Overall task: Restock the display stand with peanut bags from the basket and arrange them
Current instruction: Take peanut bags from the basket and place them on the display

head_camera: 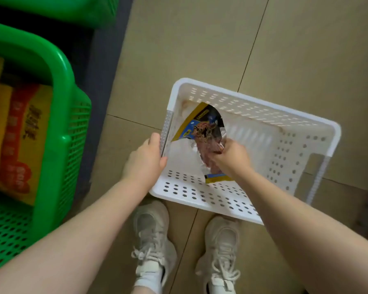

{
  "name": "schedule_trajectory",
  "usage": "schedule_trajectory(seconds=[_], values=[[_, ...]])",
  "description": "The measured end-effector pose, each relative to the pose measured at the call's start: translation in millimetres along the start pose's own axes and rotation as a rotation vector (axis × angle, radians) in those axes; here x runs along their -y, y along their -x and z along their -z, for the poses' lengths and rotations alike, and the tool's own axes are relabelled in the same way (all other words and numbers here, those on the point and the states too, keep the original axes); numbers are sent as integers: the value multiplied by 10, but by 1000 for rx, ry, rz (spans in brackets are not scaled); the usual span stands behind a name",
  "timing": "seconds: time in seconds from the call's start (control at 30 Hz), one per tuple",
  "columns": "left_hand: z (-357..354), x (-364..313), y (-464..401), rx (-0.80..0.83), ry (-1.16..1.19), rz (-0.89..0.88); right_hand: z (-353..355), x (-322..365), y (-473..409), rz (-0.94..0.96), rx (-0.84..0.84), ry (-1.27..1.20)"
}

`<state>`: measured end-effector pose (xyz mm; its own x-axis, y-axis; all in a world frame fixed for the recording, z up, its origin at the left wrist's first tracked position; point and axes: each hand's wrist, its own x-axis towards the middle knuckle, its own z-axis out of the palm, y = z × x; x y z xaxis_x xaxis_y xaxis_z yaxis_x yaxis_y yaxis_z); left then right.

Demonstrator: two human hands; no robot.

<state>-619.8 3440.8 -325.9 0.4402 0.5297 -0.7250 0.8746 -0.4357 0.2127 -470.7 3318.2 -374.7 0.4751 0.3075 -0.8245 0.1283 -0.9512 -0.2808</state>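
Your right hand is pinching the one peanut bag showing inside the white basket, your left hand is gripping its rim beside it, so restocking the green display stand is looking nearly done.

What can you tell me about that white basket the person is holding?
The white basket looks like plastic, rectangular, with a rounded rim and holes punched through its walls and floor. It is tilted above the tiled floor. The left hand grips its left rim; the right hand reaches inside, gripping a peanut bag, the only item visible in it.
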Motion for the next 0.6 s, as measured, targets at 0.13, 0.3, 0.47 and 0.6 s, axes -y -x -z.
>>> schedule_trajectory(seconds=[0.13,0.3,0.47,0.6], values=[[320,-277,339,17,-1,39,725,110,640,39,70,-149],[1216,-703,1226,-54,265,-150,1697,524,1666,124,-17,-223],[2284,-870,2521,-169,298,-166,2487,1098,3041,247,-55,-264],[2902,-722,3653,-362,337,-87,2801,1665,4115,434,-109,-215]])
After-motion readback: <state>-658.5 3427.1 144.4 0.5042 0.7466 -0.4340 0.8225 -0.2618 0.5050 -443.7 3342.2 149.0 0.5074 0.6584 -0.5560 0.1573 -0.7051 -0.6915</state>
